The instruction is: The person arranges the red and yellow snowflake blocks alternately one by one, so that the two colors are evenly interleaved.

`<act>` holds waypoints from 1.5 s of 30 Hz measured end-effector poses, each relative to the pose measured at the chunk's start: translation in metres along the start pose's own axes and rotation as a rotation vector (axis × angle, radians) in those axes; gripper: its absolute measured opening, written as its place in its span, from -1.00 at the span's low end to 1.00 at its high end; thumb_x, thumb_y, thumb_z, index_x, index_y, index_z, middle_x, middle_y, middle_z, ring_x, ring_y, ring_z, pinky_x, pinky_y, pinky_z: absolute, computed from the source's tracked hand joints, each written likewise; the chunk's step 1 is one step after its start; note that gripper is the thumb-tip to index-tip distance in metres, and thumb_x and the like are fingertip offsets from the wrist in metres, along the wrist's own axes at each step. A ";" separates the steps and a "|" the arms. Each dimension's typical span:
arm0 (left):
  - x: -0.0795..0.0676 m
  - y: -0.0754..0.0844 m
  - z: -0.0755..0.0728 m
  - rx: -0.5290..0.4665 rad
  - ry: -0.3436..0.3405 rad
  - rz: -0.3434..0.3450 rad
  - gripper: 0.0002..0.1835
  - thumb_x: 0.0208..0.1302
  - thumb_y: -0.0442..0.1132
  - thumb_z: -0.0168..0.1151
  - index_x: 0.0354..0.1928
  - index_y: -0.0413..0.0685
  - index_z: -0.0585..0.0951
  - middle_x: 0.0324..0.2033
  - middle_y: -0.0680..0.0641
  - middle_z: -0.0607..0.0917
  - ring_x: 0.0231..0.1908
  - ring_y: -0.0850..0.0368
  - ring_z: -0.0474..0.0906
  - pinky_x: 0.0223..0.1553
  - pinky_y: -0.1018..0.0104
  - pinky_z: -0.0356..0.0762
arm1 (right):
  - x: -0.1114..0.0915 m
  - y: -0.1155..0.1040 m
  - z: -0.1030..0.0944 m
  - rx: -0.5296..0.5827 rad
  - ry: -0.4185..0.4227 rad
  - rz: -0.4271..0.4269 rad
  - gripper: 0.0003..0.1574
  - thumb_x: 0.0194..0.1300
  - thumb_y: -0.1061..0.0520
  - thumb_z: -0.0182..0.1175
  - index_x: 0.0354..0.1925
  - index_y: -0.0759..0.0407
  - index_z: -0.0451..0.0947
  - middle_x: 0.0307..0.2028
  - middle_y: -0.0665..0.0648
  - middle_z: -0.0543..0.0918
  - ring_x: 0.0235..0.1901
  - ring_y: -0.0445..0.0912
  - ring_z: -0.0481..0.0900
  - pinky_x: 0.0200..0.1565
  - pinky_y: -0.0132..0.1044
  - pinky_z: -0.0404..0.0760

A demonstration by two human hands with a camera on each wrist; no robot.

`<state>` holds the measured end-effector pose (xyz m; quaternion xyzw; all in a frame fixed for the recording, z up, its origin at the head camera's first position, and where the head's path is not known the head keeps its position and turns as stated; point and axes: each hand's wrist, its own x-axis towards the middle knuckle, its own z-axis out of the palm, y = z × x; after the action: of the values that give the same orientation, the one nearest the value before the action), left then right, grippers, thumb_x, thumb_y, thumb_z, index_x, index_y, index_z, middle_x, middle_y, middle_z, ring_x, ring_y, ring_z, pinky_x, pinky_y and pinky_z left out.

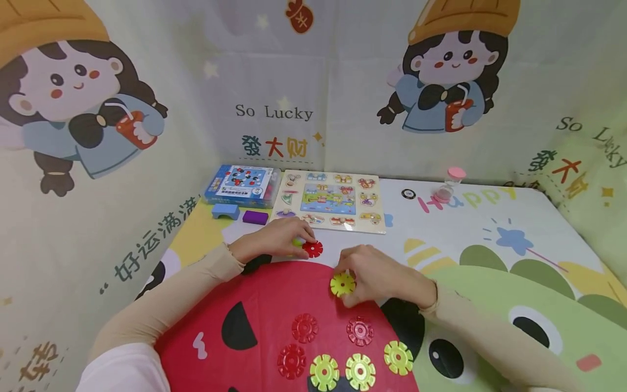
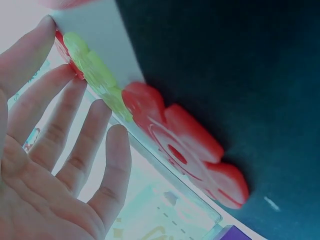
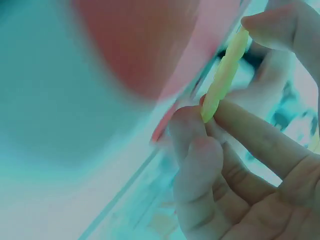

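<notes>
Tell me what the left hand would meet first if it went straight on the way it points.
The left hand seems to pinch a red disc; past that, the right hand probably comes first, though depth is unclear.

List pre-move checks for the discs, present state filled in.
1. Right hand has its yellow disc: ok, pinched.
2. Left hand at a red disc: ok, but firmness of grip cannot tell.
3. Row of three discs by left hand visible from head: not ok, hand hides most of it.
4. Left hand clear of puzzle board: cannot tell, they overlap in head view.
5. Three loose red discs and three loose yellow discs separate: ok.
</notes>
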<state>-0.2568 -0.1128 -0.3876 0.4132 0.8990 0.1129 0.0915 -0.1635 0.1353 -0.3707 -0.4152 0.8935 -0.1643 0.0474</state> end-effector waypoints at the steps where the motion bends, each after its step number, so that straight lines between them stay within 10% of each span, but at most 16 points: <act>1: 0.000 0.000 0.000 -0.002 -0.001 -0.002 -0.55 0.06 0.09 0.37 0.04 0.23 0.66 0.00 0.14 0.62 0.07 0.20 0.46 0.07 0.21 0.46 | 0.007 0.009 -0.002 -0.006 0.021 0.015 -0.51 -0.14 -0.21 0.44 -0.20 -0.06 0.71 -0.38 -0.15 0.63 -0.51 -0.32 0.46 -0.48 -0.50 0.47; 10: 0.005 0.002 0.001 -0.026 -0.001 0.016 -0.56 0.06 0.06 0.38 0.03 0.22 0.66 -0.02 0.15 0.63 0.04 0.22 0.46 0.05 0.23 0.46 | 0.048 0.052 -0.004 -0.101 0.073 0.107 -0.55 -0.09 -0.13 0.46 -0.20 0.02 0.74 -0.32 -0.03 0.72 -0.45 -0.23 0.51 -0.44 -0.38 0.46; 26: 0.008 -0.001 -0.002 0.015 -0.018 -0.006 -0.54 0.01 0.12 0.40 0.01 0.27 0.67 -0.02 0.20 0.65 0.04 0.24 0.49 0.07 0.24 0.46 | 0.033 0.030 0.009 -0.203 0.091 0.176 -0.35 -0.03 -0.23 0.41 0.03 -0.02 0.64 -0.12 0.03 0.63 -0.21 -0.17 0.55 -0.30 -0.36 0.58; 36: 0.022 0.012 0.002 0.035 -0.036 0.101 -0.42 0.05 0.18 0.34 0.16 0.28 0.57 0.09 0.20 0.59 0.15 0.28 0.43 0.18 0.21 0.42 | 0.015 -0.045 0.035 -0.159 -0.129 -0.352 -0.35 0.16 -0.27 0.24 0.22 -0.23 0.45 0.03 -0.09 0.52 0.01 -0.29 0.45 -0.08 -0.47 0.54; 45: 0.041 0.031 0.005 0.034 -0.088 0.159 -0.51 0.16 0.10 0.28 0.17 0.34 0.54 0.12 0.21 0.57 0.17 0.25 0.41 0.16 0.25 0.41 | 0.010 -0.058 0.034 -0.192 -0.234 -0.487 -0.39 0.17 -0.16 0.27 0.21 -0.28 0.44 0.01 -0.13 0.45 -0.04 -0.32 0.33 -0.15 -0.59 0.44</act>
<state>-0.2597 -0.0608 -0.3863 0.4894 0.8602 0.0861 0.1144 -0.1207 0.0843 -0.3833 -0.6362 0.7675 -0.0361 0.0700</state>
